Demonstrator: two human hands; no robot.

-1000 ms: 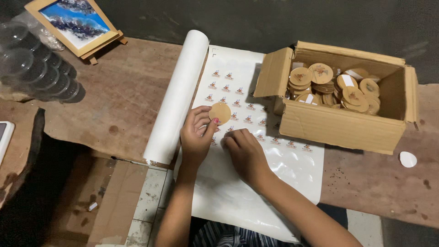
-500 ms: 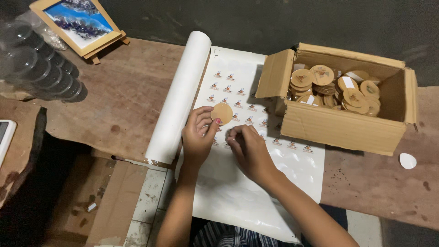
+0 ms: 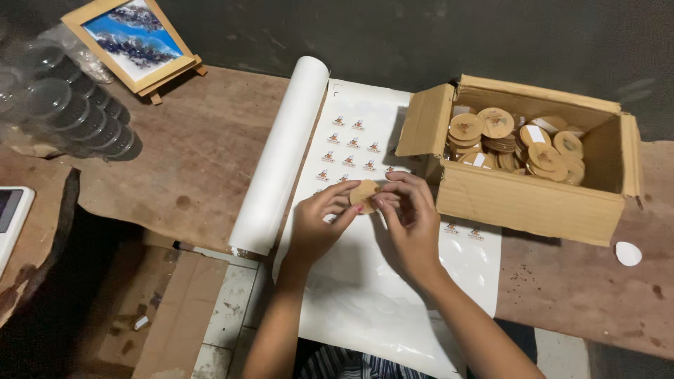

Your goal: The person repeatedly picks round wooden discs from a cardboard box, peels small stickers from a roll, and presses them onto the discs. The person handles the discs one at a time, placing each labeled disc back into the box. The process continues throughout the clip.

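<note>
My left hand [image 3: 317, 223] pinches a small round wooden disc [image 3: 363, 192] by its edge, just above a white sticker sheet [image 3: 365, 281]. My right hand [image 3: 411, 219] has come up against the disc, fingertips touching its right side. Whether a sticker sits between those fingers is hidden. Rows of small printed round stickers [image 3: 349, 144] fill the far part of the sheet. The sheet unrolls from a white roll [image 3: 283, 151] on its left side.
An open cardboard box [image 3: 535, 198] full of several wooden discs stands right of the sheet. A small white round piece [image 3: 628, 253] lies on the wooden table [image 3: 203, 154]. Far left are stacked clear plastic lids [image 3: 67, 105], a framed blue picture [image 3: 133, 42] and a phone edge [image 3: 10, 214].
My right hand has lifted from the sheet and moved up to the disc held in my left hand. The left hand has stayed nearly in place.
</note>
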